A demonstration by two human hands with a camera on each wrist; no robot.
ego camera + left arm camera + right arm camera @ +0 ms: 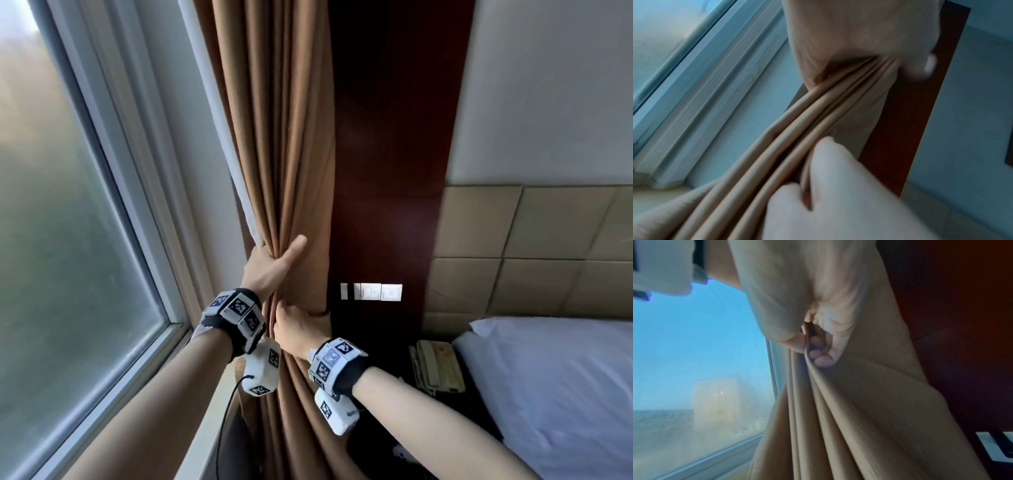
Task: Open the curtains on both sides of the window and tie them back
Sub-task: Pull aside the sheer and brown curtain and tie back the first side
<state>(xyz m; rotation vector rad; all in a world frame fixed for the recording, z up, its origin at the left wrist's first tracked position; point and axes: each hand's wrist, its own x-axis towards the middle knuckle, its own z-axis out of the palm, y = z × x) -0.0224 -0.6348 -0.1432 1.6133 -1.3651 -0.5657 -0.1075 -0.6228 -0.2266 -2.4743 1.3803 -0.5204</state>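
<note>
A tan curtain (274,137) hangs gathered into folds at the right side of the window (61,205), against a dark wood panel. My left hand (270,263) grips the bunched folds, thumb stretched across the front. Just below it my right hand (294,329) holds the same bundle, fingers curled into the cloth. The left wrist view shows the curtain (818,121) squeezed in the left hand (859,40). In the right wrist view the right hand's fingertips (820,352) tuck into a fold of the curtain (859,402). No tie-back shows.
A white lining edge (219,120) runs along the curtain's window side. A switch plate (371,291) sits on the wood panel (394,154). At the right are a bed with a white pillow (555,387), a padded headboard (531,253) and a nightstand phone (438,366).
</note>
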